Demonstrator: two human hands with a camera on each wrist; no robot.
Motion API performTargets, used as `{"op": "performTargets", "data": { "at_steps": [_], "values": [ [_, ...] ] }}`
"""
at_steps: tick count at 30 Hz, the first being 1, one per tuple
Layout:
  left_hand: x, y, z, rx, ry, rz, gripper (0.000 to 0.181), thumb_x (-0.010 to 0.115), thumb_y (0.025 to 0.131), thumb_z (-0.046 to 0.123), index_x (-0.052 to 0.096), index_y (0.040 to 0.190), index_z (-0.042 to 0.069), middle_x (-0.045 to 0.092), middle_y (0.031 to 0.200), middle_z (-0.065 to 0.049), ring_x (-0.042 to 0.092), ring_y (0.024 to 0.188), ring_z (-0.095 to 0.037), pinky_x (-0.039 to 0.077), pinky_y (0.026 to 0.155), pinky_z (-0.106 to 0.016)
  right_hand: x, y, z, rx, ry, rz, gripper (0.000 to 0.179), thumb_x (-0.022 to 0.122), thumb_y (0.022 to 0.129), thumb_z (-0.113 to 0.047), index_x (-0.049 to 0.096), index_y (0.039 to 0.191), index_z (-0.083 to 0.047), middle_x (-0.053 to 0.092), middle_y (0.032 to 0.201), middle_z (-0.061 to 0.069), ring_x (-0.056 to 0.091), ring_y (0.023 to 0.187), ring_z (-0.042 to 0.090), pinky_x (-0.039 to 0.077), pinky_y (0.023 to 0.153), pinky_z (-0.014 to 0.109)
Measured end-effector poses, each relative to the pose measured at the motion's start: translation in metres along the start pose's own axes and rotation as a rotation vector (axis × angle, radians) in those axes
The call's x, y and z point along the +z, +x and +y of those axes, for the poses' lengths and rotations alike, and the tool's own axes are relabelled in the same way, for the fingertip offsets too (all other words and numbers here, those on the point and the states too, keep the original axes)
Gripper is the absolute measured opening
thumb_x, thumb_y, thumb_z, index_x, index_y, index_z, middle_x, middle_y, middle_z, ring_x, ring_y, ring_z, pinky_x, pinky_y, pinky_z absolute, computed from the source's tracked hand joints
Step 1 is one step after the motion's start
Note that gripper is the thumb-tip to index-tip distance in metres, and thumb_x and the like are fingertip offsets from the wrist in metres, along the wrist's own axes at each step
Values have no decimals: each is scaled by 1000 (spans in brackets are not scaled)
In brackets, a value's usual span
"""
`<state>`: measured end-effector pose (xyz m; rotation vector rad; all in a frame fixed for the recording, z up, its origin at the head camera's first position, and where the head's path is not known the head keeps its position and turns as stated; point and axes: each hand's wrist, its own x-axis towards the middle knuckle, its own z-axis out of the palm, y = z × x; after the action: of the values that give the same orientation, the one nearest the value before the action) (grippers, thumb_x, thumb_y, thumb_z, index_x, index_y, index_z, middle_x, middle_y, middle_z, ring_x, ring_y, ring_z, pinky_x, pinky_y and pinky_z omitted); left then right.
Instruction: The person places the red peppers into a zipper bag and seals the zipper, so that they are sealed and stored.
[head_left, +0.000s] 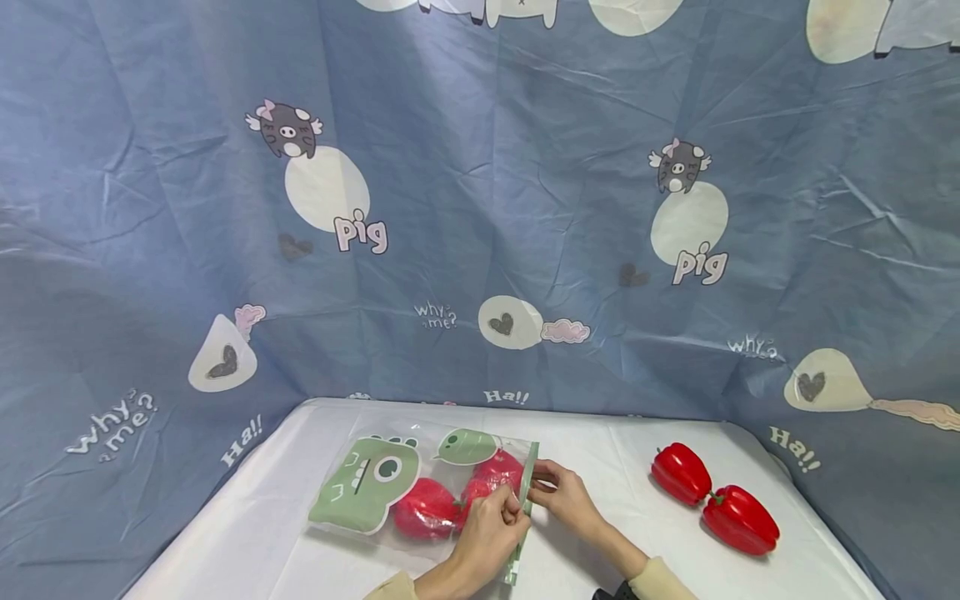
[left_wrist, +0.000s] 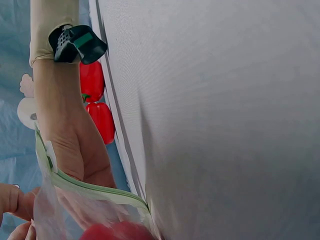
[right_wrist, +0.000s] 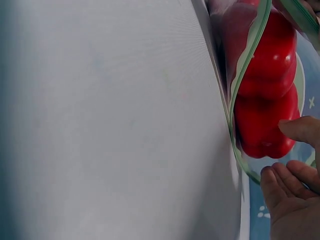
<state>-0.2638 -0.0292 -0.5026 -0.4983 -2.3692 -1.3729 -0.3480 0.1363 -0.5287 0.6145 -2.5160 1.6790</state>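
Note:
A clear zip bag (head_left: pixel 442 546) with green dinosaur prints lies on the white table, its green-edged mouth toward the right. Red bell peppers (head_left: pixel 422 510) sit inside it, one (right_wrist: pixel 267 127) close to the mouth. At the near side of the mouth, my left hand (head_left: pixel 491 529) pinches the bag's edge between thumb and finger. My right hand (head_left: pixel 566 500) is at the far side of the mouth. The right wrist view shows its thumb (right_wrist: pixel 295 129) apart from the fingers (right_wrist: pixel 287 182), in front of the nearest pepper, with the fingertips right at the rim.
Two more red bell peppers, one farther back (head_left: pixel 681 473) and one nearer (head_left: pixel 741 520), lie on the right part of the white table (head_left: pixel 600 454). A blue printed cloth (head_left: pixel 480 250) hangs behind the table and at its sides.

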Motion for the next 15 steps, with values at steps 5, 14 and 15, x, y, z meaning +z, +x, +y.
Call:
{"op": "performTargets", "data": {
  "at_steps": [5,14,15],
  "values": [
    [-1,0,0,7,11,0,16,63,73,4,53,70,16,45,55,15,40,51,7,34,46,-14,-3,-4,-2,-18,26,11,45,74,80,-7,58,121,4,65,117,21,62,111,36,51,91,31],
    [0,0,0,5,9,-2,15,63,74,5,53,70,16,47,55,15,40,51,7,36,46,-14,-13,-10,-5,6,53,41,45,75,80,-6,59,120,3,64,116,21,62,111,37,51,91,33],
    [0,0,0,5,11,1,15,63,74,5,53,70,16,47,55,15,41,51,7,36,46,-14,-15,-10,-6,6,54,43,45,74,80,-6,59,120,4,64,116,22,62,111,37,51,91,32]
  ]
}}
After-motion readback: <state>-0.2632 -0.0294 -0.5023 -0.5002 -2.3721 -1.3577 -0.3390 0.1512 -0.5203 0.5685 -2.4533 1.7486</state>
